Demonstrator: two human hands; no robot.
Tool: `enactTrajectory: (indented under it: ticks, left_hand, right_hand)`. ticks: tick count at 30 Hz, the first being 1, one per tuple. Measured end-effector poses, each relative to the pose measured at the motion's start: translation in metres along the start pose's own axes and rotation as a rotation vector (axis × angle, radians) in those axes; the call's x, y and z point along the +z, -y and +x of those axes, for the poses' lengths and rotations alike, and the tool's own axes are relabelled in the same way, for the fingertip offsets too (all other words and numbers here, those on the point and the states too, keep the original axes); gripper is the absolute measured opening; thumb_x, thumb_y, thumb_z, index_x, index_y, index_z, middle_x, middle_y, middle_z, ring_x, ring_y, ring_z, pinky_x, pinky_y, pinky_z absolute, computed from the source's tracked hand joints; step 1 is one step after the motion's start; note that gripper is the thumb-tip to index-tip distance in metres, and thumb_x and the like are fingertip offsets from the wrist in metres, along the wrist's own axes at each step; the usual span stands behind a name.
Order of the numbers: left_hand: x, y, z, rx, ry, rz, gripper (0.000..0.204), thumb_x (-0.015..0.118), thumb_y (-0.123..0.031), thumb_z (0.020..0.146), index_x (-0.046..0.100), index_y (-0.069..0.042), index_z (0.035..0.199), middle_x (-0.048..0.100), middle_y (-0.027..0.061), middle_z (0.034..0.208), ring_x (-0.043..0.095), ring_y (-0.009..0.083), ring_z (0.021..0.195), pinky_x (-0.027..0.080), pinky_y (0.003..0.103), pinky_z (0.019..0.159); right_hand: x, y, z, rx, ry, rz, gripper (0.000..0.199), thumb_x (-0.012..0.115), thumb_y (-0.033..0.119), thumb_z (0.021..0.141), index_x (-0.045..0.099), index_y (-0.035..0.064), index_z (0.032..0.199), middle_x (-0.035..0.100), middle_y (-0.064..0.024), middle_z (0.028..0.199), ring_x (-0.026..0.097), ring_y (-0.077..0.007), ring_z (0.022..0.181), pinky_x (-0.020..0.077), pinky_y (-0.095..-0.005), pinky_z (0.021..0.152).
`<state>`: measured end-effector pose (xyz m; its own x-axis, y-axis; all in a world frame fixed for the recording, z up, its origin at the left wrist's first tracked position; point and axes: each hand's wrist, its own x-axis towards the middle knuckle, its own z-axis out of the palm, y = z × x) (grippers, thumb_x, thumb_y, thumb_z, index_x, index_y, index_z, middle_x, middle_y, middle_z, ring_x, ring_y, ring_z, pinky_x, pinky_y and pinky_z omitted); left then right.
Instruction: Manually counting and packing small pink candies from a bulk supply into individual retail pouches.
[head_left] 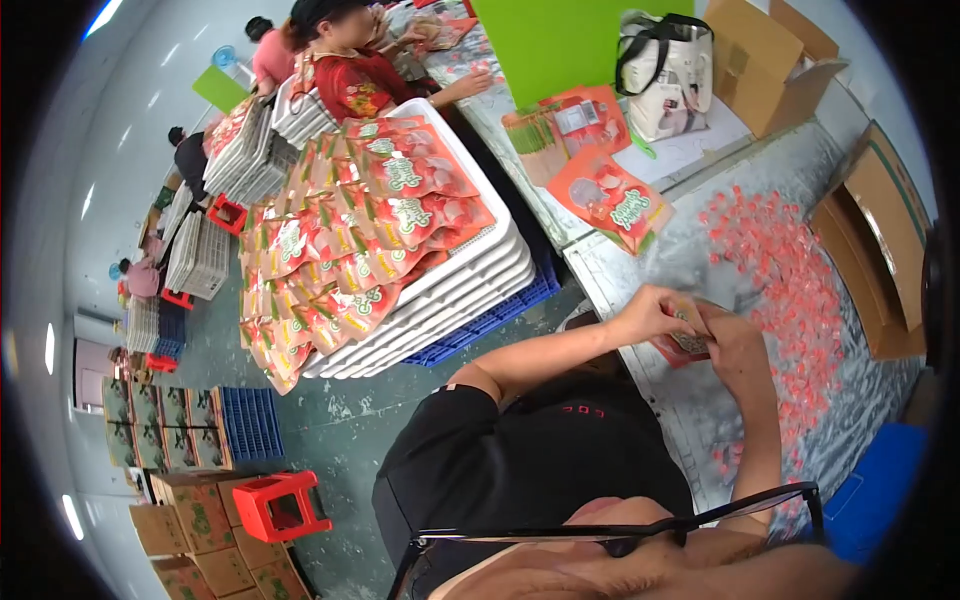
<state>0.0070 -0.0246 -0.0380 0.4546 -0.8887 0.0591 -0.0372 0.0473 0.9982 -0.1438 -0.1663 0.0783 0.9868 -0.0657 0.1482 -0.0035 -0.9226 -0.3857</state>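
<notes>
My left hand [652, 314] is closed, its fingers pinching the top edge of a red and tan pouch [690, 343]. On the pouch's other side, my right hand [735, 345] grips it too, with some fingers hidden behind the wrist and pouch. Both hands hold it over the near edge of the metal table [620, 275]. Many small red-wrapped pieces [790, 300] lie scattered across the tabletop to the right. Farther along the table, a flat red pouch [612, 200] rests beside a stack of similar pouches [570, 125].
At left, stacked white trays [480, 255] carry a heap of filled pouches [350, 220]. An open carton [880, 250] borders the loose pieces. Beyond stand a white tote bag [668, 80] and another carton [765, 65]. A co-worker [360, 80] works farther along; a red stool [282, 505] stands on the floor.
</notes>
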Motion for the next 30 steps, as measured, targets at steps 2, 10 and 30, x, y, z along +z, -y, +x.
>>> enactTrajectory:
  ticks: [2, 10, 30]
  left_hand:
    - [-0.004, 0.025, 0.003, 0.141, -0.065, 0.015, 0.029, 0.087, -0.013, 0.074, 0.075, -0.005, 0.098, 0.064, -0.0038, 0.068, 0.053, 0.004, 0.062, 0.046, 0.025, 0.057]
    - [-0.02, -0.026, -0.023, -0.142, -0.106, -0.553, 0.019, 0.07, -0.002, 0.09, 0.073, 0.004, 0.108, 0.075, 0.0099, 0.099, 0.069, 0.0127, 0.087, 0.057, 0.028, 0.08]
    - [-0.013, -0.008, -0.016, -0.192, -0.072, -0.403, 0.017, 0.067, -0.003, 0.092, 0.072, 0.003, 0.107, 0.074, 0.011, 0.1, 0.07, 0.0134, 0.085, 0.057, 0.028, 0.077]
  right_hand:
    - [-0.002, 0.004, 0.007, -0.059, 0.021, -0.003, 0.029, 0.072, 0.003, 0.075, 0.065, 0.0009, 0.103, 0.066, -0.0165, 0.097, 0.063, -0.039, 0.09, 0.0509, -0.0451, 0.077]
    - [0.053, 0.001, -0.005, 0.241, -0.607, 0.438, 0.032, 0.074, 0.003, 0.085, 0.065, 0.0004, 0.115, 0.07, -0.0061, 0.093, 0.066, -0.0189, 0.084, 0.0531, -0.0312, 0.079]
    - [0.122, -0.024, -0.014, 0.494, -0.427, 1.203, 0.016, 0.067, 0.006, 0.093, 0.07, -0.0035, 0.106, 0.073, -0.006, 0.096, 0.066, -0.0089, 0.084, 0.0529, -0.0239, 0.075]
